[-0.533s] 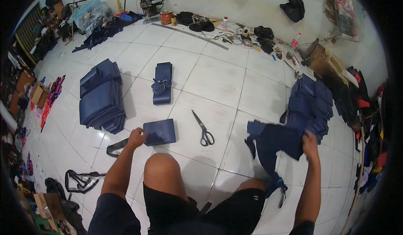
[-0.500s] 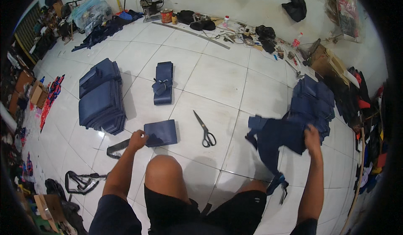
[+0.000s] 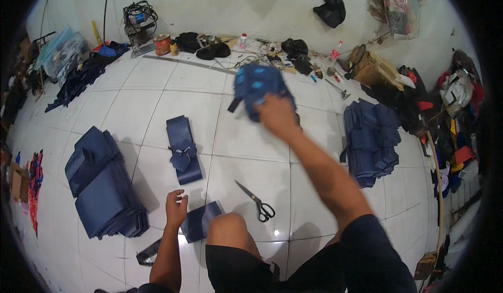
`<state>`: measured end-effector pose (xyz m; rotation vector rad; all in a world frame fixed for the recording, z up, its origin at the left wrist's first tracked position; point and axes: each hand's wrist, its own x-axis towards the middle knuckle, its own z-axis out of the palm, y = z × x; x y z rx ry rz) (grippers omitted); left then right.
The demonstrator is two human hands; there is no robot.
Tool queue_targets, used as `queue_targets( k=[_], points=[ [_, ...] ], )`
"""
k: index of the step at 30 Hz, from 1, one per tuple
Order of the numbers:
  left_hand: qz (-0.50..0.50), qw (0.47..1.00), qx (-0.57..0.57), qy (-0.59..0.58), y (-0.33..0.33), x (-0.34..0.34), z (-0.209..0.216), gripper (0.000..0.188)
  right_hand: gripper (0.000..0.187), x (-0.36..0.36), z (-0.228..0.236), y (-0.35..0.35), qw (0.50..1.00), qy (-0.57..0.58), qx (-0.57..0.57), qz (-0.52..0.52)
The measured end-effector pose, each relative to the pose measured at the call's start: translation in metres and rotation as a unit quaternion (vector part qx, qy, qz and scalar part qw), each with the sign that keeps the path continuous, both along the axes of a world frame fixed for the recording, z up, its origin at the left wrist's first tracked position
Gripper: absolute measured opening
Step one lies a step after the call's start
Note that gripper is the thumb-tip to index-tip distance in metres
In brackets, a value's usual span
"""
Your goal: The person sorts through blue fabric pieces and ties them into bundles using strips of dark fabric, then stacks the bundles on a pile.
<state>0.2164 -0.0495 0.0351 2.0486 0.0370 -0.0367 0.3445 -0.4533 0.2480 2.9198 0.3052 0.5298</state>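
Stretched out far ahead, my right hand (image 3: 276,116) is closed on a dark blue fabric piece (image 3: 258,86) with lighter blue patches; motion blurs it a little. My left hand (image 3: 176,207) is open, its fingers loosely apart and bare, by the upper left corner of a folded navy sheet (image 3: 196,225). My knee covers part of that sheet. Black-handled scissors (image 3: 257,203) lie on the tiles in front of me, blades pointing up and left. Beyond my left hand is a navy strip bundle (image 3: 183,149), tied around with a band.
Large stacks of navy panels (image 3: 107,188) stand at the left. Another pile of navy pieces (image 3: 369,141) sits at the right. Along the wall are a corded power tool (image 3: 139,23), a tin can (image 3: 162,45), black bags and scattered tools. Cluttered goods line the right side.
My right hand has swung from beside the right-hand pile to far ahead, carrying the dark blue fabric piece. My left hand has come off the folded sheet. The view has shifted.
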Motion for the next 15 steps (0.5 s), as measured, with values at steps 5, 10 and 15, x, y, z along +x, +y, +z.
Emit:
queue_targets(
  k=[5,10,15],
  points=[
    [-0.047,0.998,-0.027,-0.009,-0.033,0.020,0.025,0.031,0.062,-0.018,-0.146,0.068,0.945,0.305,0.104,0.049],
    [-0.120,0.992,0.000,0.043,-0.018,0.053,0.026,0.036,0.051,0.006,-0.089,0.042,0.879,0.431,0.115,0.169],
    [-0.251,0.959,0.113,0.067,-0.065,0.094,0.040,0.041,0.042,0.049,-0.052,-0.112,0.924,0.380,0.010,0.026]
  ],
)
